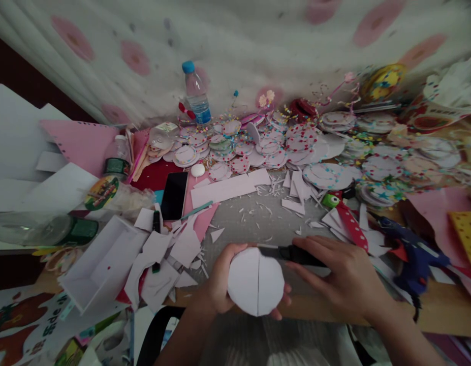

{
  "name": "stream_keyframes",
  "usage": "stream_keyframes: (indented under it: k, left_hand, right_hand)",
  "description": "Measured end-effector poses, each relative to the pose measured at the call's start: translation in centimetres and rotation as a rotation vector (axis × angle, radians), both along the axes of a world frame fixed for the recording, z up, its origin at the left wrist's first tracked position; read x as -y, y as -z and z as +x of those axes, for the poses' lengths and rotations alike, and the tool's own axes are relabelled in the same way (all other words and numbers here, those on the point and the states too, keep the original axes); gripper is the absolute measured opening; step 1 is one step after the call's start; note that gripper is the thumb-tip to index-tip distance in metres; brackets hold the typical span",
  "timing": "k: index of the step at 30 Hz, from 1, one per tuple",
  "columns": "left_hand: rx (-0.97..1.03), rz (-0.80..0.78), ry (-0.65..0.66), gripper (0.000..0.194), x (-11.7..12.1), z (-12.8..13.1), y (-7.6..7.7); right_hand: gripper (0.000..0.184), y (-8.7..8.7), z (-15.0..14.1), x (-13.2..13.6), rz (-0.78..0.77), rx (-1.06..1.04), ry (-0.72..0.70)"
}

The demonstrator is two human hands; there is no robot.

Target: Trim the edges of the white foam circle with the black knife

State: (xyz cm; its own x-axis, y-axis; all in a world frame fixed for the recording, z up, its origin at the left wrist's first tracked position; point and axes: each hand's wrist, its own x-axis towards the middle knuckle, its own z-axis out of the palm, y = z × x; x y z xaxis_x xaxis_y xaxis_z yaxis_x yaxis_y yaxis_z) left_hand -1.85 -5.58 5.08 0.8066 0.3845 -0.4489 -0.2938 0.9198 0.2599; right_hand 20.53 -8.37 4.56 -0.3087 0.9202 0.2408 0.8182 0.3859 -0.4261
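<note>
My left hand (220, 279) grips a white, roughly round disc (245, 284) of card or foam board, thumb at its upper left edge and fingertips showing past its lower right. A dark line runs down the disc's middle. In my right hand (347, 267) is a black-handled craft knife (307, 256), its blade pointing left at the disc's upper right edge. Whether the blade touches the disc, I cannot tell. White scraps (217, 234) and thin shavings lie on the grey work surface (250, 218) beyond my hands.
Piles of decorated white discs (269, 145) line the back, near a water bottle (197, 96). Left are a phone (175, 195), an open white box (101, 269) and a lying bottle (44, 229). A blue glue gun (414, 254) rests at right.
</note>
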Motion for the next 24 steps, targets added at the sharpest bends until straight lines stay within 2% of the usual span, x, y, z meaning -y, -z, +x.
stream_keyframes:
  k: [2,4,9,12,14,17,19,21,24]
  left_hand:
    - [0.004,0.017,0.016,0.045,0.0,-0.1,-0.1]
    - [-0.010,0.020,0.003,0.044,0.1,-0.1,-0.2]
    - [-0.004,-0.018,0.011,0.043,0.0,0.0,0.0]
    - [0.060,-0.016,0.020,0.044,0.0,-0.1,0.5]
    - [0.093,-0.005,0.028,0.045,0.2,-0.3,0.8]
    - [0.141,0.023,0.123,0.045,0.7,-0.5,1.2]
    - [0.134,0.041,0.143,0.044,0.9,-0.5,1.2]
    - [0.047,0.072,0.057,0.048,0.8,-0.4,1.3]
    - [-0.261,0.319,-0.136,0.057,0.1,-0.6,1.5]
  right_hand:
    - [0.030,0.3,0.4,-0.1,0.051,0.010,0.079]
    - [0.029,0.3,0.6,-0.1,0.060,-0.015,0.086]
    - [0.029,-0.9,0.3,0.2,-0.060,-0.065,-0.084]
    - [0.030,-0.8,0.0,0.2,-0.083,-0.042,-0.112]
    - [0.032,-0.1,0.2,0.0,-0.078,-0.019,-0.051]
    - [0.038,1.3,0.9,-0.4,-0.025,0.054,0.226]
    - [0.043,1.8,1.3,-0.7,-0.058,0.029,0.389]
    - [0.041,1.9,1.4,-0.7,-0.169,-0.122,0.433]
    - [0.033,2.0,0.9,-0.3,-0.294,-0.408,0.429]
